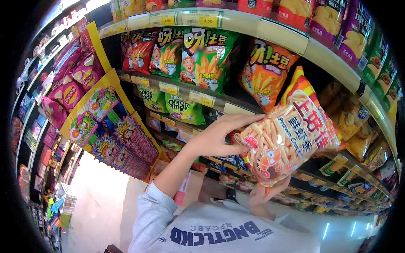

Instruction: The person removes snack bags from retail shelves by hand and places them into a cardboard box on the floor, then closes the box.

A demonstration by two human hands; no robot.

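Note:
My left hand (217, 137) grips the left side of a large snack bag (280, 141) with cream sticks and a cartoon shrimp on it, held at a tilt before the shelves. Its fingertips are hidden behind the bag, with the thumb along the near edge. My right hand (268, 194) is under the bag's lower end, fingers closed on it and partly covered. Another red-and-yellow package edge (299, 80) shows behind the held bag. Just above, an orange snack bag (263, 69) leans on the shelf beside green bags (204, 61).
Shelves of colourful bags curve around me, with price labels on their rails (160, 19). At left stands a yellow cardboard display (135, 126) of candy packs, with pink bags (71, 92) higher up. A pale floor (101, 189) and a wire basket (67, 204) show lower left.

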